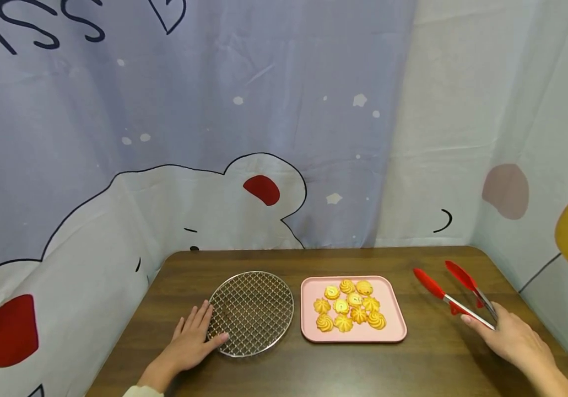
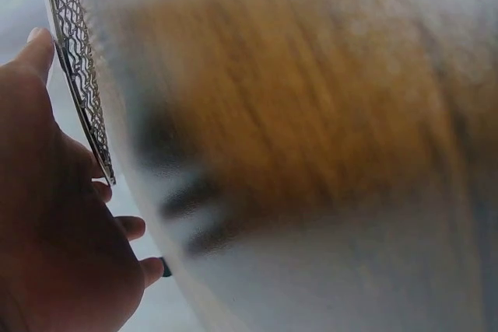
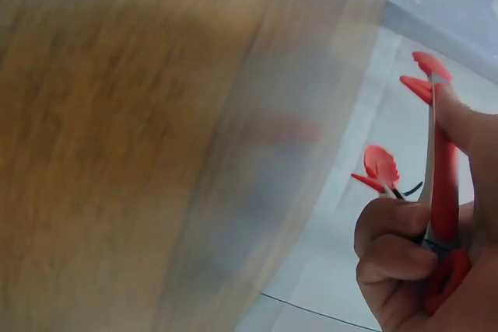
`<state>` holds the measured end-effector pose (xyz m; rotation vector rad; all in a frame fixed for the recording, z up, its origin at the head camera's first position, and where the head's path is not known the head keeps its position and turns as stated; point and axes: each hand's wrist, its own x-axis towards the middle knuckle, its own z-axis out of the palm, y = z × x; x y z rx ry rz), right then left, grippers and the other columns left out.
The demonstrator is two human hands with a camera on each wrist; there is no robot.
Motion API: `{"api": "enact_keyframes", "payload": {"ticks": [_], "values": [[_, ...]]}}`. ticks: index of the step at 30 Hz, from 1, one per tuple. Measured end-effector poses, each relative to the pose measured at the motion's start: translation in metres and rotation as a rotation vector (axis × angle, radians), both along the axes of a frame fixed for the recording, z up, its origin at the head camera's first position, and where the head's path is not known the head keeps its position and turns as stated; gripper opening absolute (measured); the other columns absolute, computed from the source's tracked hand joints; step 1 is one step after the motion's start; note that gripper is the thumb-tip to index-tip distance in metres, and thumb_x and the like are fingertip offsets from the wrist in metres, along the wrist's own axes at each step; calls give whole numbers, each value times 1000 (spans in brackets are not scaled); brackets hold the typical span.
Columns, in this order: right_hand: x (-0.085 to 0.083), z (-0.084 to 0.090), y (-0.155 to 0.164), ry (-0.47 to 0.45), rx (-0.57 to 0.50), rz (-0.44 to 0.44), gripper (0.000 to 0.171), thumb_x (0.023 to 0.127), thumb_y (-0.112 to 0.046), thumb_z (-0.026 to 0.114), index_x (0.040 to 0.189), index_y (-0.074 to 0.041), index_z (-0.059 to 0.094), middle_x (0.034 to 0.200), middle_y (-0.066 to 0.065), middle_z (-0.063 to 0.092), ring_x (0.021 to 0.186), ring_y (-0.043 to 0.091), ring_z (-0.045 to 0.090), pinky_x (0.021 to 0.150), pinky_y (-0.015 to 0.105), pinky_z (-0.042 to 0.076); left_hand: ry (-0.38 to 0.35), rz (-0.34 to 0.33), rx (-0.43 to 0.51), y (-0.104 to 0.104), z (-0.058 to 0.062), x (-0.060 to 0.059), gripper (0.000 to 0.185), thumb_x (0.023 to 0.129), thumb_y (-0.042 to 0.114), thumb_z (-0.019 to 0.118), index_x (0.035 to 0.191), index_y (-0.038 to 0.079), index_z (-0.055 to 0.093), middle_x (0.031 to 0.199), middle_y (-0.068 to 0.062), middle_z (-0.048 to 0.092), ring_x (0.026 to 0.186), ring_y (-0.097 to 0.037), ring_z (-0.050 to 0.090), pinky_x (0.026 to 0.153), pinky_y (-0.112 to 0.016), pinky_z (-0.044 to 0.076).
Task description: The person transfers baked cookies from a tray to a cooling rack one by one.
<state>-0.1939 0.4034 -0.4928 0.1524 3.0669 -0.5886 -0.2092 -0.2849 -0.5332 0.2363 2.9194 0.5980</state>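
In the head view, my left hand [image 1: 188, 343] rests at the left edge of a round wire rack [image 1: 256, 311], fingers extended along its side and thumb on the near rim. The left wrist view shows the same hand [image 2: 66, 192] beside the mesh, fingers loosely spread. At the right, my right hand [image 1: 519, 339] grips a pair of tongs [image 1: 429, 283] with red tips and metal arms. The tongs' arms stand apart, tips toward the back, holding nothing. The right wrist view shows fingers curled round the red handle [image 3: 445, 192].
A pink rectangular tray [image 1: 393, 332] lies between the rack and the tongs. It bears several golden piped cookies [image 1: 358, 315] in swirl and flower shapes. All stand on a brown wooden table [image 1: 343, 369], with a printed curtain [image 1: 333, 138] behind.
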Motion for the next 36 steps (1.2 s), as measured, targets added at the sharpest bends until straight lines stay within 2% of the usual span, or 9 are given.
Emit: {"api": "enact_keyframes", "payload": {"ticks": [3, 5, 8, 10, 15, 21, 24, 29, 36], "values": [[4, 2, -6, 52, 3, 34, 88, 97, -63, 55, 143, 11, 38, 120, 45, 53, 101, 65, 55, 60, 62, 48, 5, -4, -8, 0, 1, 1, 98, 98, 67, 48, 160, -2, 17, 169, -20, 7, 153, -49, 5, 116, -72, 1], [7, 3, -9, 87, 8, 59, 86, 96, -61, 59, 143, 9, 41, 114, 39, 59, 100, 61, 57, 63, 63, 48, 6, -5, -14, 1, 2, 2, 99, 97, 67, 49, 160, -2, 17, 169, -20, 7, 153, -49, 5, 116, -72, 2], [11, 5, -13, 137, 20, 87, 78, 94, -58, 64, 139, 3, 47, 94, 20, 63, 87, 47, 62, 60, 58, 48, 4, -6, -25, 3, 6, 3, 100, 97, 67, 50, 160, -3, 18, 169, -20, 7, 153, -49, 5, 116, -73, 2], [14, 7, -15, 146, 31, 99, 77, 93, -58, 65, 140, 0, 48, 89, 10, 62, 81, 38, 63, 56, 53, 47, 9, -7, -23, 3, 5, 3, 99, 97, 66, 51, 160, -3, 19, 168, -21, 8, 152, -49, 6, 115, -73, 3], [21, 11, -21, 115, 41, 119, 80, 92, -60, 65, 146, -3, 48, 109, 22, 66, 80, 32, 61, 54, 46, 45, 16, -10, -11, 4, 5, 2, 97, 98, 63, 53, 159, -4, 20, 168, -22, 9, 152, -50, 7, 115, -74, 4], [26, 16, -29, 46, 52, 144, 85, 91, -66, 63, 151, -7, 48, 134, 32, 58, 102, 49, 64, 63, 58, 51, 15, -8, -12, 3, 5, 1, 99, 96, 65, 53, 159, -4, 21, 168, -21, 9, 152, -49, 7, 115, -74, 3], [29, 19, -33, 43, 61, 163, 83, 90, -67, 64, 149, -10, 52, 132, 30, 61, 105, 50, 64, 65, 60, 51, 13, -6, -20, 3, 5, 1, 99, 96, 66, 52, 160, -3, 20, 169, -21, 8, 153, -49, 6, 115, -74, 2], [35, 22, -40, 64, 73, 197, 78, 86, -66, 68, 143, -14, 59, 125, 20, 68, 102, 40, 67, 65, 57, 52, 4, -5, -22, 3, 4, 2, 99, 96, 67, 51, 160, -2, 20, 169, -20, 7, 153, -48, 5, 115, -73, 2], [36, 27, -46, 9, 88, 235, 78, 84, -69, 68, 141, -17, 62, 119, 10, 70, 99, 28, 67, 65, 50, 53, 2, -2, -24, 2, 3, 2, 100, 96, 68, 51, 160, -1, 19, 169, -19, 8, 153, -48, 5, 115, -73, 2]]}}
